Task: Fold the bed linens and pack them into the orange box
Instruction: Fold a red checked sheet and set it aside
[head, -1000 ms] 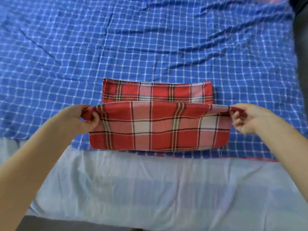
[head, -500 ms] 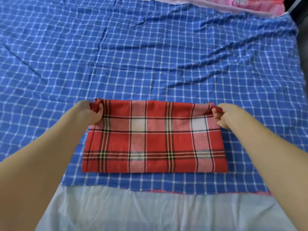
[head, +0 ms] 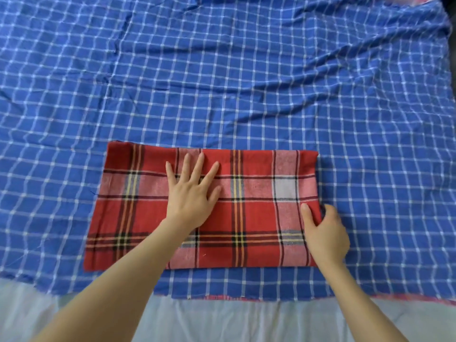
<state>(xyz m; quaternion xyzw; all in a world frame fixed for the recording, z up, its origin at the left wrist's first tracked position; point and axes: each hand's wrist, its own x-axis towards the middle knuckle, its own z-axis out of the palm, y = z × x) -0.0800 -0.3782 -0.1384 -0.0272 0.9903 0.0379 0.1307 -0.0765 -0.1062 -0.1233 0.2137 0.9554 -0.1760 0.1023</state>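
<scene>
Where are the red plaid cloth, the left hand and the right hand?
red plaid cloth [head: 254,218]: head view, on its red middle panel.
left hand [head: 191,196]: head view, on the back of the hand.
right hand [head: 325,235]: head view, on the back of the hand.

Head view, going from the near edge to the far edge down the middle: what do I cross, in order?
Pale sheet → near edge of the blue checked sheet → folded red plaid cloth → the wrinkled rest of the blue checked sheet. The left hand and right hand overlap the cloth, so they are left out.
</scene>
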